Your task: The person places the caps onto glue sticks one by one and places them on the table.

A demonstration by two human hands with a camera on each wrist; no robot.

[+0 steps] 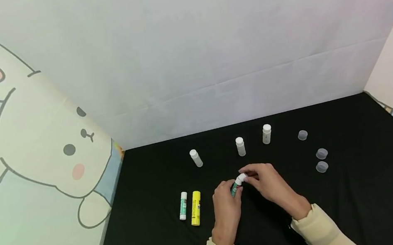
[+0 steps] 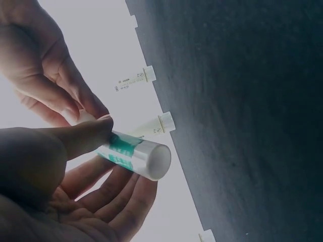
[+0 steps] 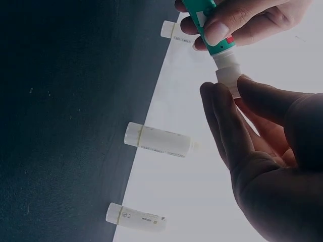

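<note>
My left hand [image 1: 226,207] grips a green-and-white glue stick [image 1: 234,189] with thumb and fingers round its barrel. Its white bottom end faces the camera in the left wrist view. At the other end, my right hand [image 1: 269,181] pinches the white cap [image 3: 228,79] between thumb and fingertips. The right wrist view shows a white collar [image 3: 222,59] between the green barrel and the cap, with the cap at a slight tilt to it. Left of my left hand lie a second green-and-white glue stick [image 1: 183,206] and a yellow glue stick [image 1: 195,208].
Three white tubes with white caps stand towards the back of the black tabletop: left tube [image 1: 196,158], middle tube [image 1: 240,147] and right tube [image 1: 267,134]. Over on the right are three small translucent cups, the rearmost cup [image 1: 302,135] apart from the others. A pale wall [image 1: 237,91] rises behind.
</note>
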